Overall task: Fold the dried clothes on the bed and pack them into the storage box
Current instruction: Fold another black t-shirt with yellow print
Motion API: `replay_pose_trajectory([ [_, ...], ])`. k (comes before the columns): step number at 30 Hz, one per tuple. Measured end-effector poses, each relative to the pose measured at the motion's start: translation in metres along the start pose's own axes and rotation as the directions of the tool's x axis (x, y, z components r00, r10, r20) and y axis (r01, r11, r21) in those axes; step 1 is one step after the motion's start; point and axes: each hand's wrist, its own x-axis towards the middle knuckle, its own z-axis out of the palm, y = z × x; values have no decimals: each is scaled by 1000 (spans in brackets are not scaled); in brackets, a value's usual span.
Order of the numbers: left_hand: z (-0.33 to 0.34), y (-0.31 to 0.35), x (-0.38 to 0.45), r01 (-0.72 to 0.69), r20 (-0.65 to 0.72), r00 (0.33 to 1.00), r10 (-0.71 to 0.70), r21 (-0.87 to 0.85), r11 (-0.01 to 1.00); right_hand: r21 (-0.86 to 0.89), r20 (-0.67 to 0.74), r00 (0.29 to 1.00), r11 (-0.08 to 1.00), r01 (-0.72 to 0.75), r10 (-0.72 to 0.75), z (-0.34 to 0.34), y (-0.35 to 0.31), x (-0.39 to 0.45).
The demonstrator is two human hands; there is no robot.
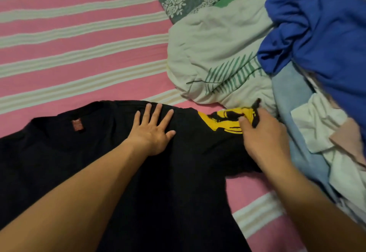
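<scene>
A matt black cotton-like T-shirt (122, 172), soft and lightly creased, bears a flat yellow print (221, 122) and a small woven reddish label (78, 126). It lies on a bed sheet (69, 43) of ribbed pink-and-cream striped cloth. Nearby, a pale quilt (213, 57) (leaf-printed, puffy) looks smooth, and a blue garment (320, 33) shows a faint sheen.

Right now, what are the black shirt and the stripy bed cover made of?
The black shirt looks like soft matte knit, probably cotton; it drapes limply. Its yellow print looks like flat ink. The striped bed cover seems woven cotton, with raised ribbed pale bands.
</scene>
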Motion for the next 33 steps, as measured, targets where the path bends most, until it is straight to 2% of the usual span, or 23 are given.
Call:
replay_pose_trajectory([
  [1,-7,2,-12,-8,-77,997,2,-78,997,0,-14,997,997,81,-81,-15,-8,-4],
  [2,-13,4,-29,0,-193,980,-53,-266,964,12,-9,986,986,167,-167,-30,-19,-7],
  [3,-18,4,-52,-8,-271,950,-157,-521,853,33,5,967,967,253,-253,-41,-30,-10],
  [4,-22,3,-84,-25,-233,932,-279,-807,590,61,55,943,944,325,-328,-49,-44,-17],
  [5,-25,-1,-118,-19,-88,932,-352,-981,195,103,130,900,908,405,-416,-53,-56,-25],
  [6,-25,-6,-150,13,81,938,-336,-980,-200,156,234,826,858,489,-513,-54,-69,-38],
  [7,-20,-13,-174,88,234,939,-251,-871,-484,218,355,720,802,556,-596,-50,-79,-53],
  [8,-10,-20,-191,144,310,939,-149,-747,-649,287,474,611,767,574,-634,-44,-89,-71],
  [9,0,-25,-202,183,363,926,-101,-667,-722,369,570,518,762,532,-638,-35,-94,-87],
  [10,12,-28,-205,203,412,906,-99,-626,-753,412,628,485,789,456,-608,-28,-94,-101],
  [11,24,-30,-203,217,457,882,-116,-611,-761,421,622,518,808,411,-587,-18,-84,-111],
  [12,34,-29,-198,226,489,861,-140,-615,-755,396,583,594,832,388,-555,-9,-67,-118],
  [14,47,-23,-187,223,511,835,-204,-653,-724,205,435,777,890,407,-455,2,-10,-137],
  [15,51,-20,-183,217,508,830,-231,-675,-706,97,363,844,917,388,-395,4,27,-152],
  [16,54,-17,-182,206,502,827,-253,-689,-695,29,305,889,937,349,-341,2,64,-173],
  [18,51,-11,-183,200,496,818,-291,-720,-665,-34,255,934,963,268,-251,-5,137,-224],
  [21,37,3,-178,240,473,788,-394,-825,-512,-100,304,948,987,126,-90,-8,221,-293],
  [22,32,10,-175,253,449,764,-463,-869,-424,-114,338,940,989,90,-46,-8,239,-309],
  [24,31,26,-171,255,310,749,-586,-951,-177,-68,425,904,998,-20,47,-15,252,-329],
  [26,34,40,-171,216,135,807,-575,-973,75,32,478,871,989,-142,110,-21,255,-340],
  [28,33,43,-173,112,-16,879,-476,-964,240,32,472,869,983,-181,145,-29,258,-349],
  [30,17,33,-178,11,-111,892,-438,-964,267,-9,413,908,997,-81,77,-45,254,-361],
  [33,-27,-4,-208,-94,-185,882,-433,-970,223,40,354,918,984,174,-177,-72,226,-394],
])
